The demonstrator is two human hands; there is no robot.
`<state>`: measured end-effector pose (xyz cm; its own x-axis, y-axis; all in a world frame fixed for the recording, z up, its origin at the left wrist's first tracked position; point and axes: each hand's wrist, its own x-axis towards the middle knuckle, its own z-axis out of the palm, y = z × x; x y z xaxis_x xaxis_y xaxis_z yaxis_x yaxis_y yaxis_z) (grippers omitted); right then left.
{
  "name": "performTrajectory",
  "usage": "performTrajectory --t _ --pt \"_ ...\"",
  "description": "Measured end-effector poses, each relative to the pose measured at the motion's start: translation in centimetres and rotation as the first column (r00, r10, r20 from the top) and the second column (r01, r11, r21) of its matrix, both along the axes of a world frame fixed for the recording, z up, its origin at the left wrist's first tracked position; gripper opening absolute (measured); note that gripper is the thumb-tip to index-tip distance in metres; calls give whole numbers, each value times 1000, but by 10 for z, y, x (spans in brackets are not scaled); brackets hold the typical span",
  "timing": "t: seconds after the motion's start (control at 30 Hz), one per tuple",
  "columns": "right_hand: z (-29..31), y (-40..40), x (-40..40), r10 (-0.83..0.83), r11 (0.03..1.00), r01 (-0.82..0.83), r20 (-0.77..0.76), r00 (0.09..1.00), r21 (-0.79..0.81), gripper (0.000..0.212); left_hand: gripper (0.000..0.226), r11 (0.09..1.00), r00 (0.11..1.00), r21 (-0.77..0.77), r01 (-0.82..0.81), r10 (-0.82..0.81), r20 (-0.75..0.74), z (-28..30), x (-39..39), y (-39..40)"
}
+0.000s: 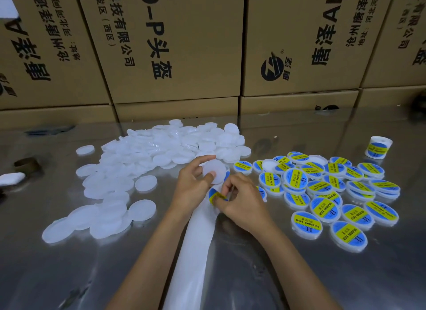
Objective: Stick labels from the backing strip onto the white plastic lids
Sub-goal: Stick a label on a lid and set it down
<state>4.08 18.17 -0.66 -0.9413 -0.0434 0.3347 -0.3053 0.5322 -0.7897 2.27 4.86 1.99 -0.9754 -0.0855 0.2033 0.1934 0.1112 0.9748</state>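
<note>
My left hand (192,182) holds a plain white lid (215,170) between thumb and fingers, just above the table's middle. Right below it my right hand (239,199) pinches a round blue and yellow label (215,195) at the top end of the white backing strip (196,247). The strip runs down between my forearms toward the bottom edge. A big heap of unlabelled white lids (143,159) lies to the left. Several labelled lids (329,194) are spread out on the right.
The work surface is a shiny metal table (299,275). Stacked cardboard boxes (173,51) form a wall along its far edge. A labelled jar (378,147) stands at far right. A brown tape core (27,165) and a white object (11,178) sit at the left edge.
</note>
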Motion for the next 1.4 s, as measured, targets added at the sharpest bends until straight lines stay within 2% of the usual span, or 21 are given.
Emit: performTrajectory --t 0.1,0.2,0.3,0.43,0.53,0.67,0.8,0.9,1.4 --pt "14 4 6 197 960 -153 176 964 -236 24 42 1000 1000 -17 -11 11 -10 1 1 -1" --pt "26 9 10 335 855 -187 240 911 -484 23 42 1000 1000 -7 -10 10 9 1 1 -2" --pt "32 13 9 331 728 -125 186 925 -674 28 40 997 999 78 4 -8 43 4 4 -3" --pt "36 16 7 279 571 -45 143 950 -820 19 39 996 999 93 -8 12 -42 12 5 -9" --pt "37 14 7 226 559 -32 115 967 -829 22 39 988 998 150 43 -37 -44 16 8 -6" --pt "39 12 7 109 624 -8 77 991 -781 23 38 954 989 268 133 -147 30 19 10 4" --pt "37 10 5 24 674 -2 20 1000 -739 26 47 928 968 301 220 -245 47 19 12 11" --pt "35 10 4 -28 703 21 2 1000 -711 28 50 933 968 279 226 -248 46 19 13 13" --pt "30 8 0 -94 726 59 -13 996 -686 29 42 968 979 146 203 -197 -52 19 22 21"
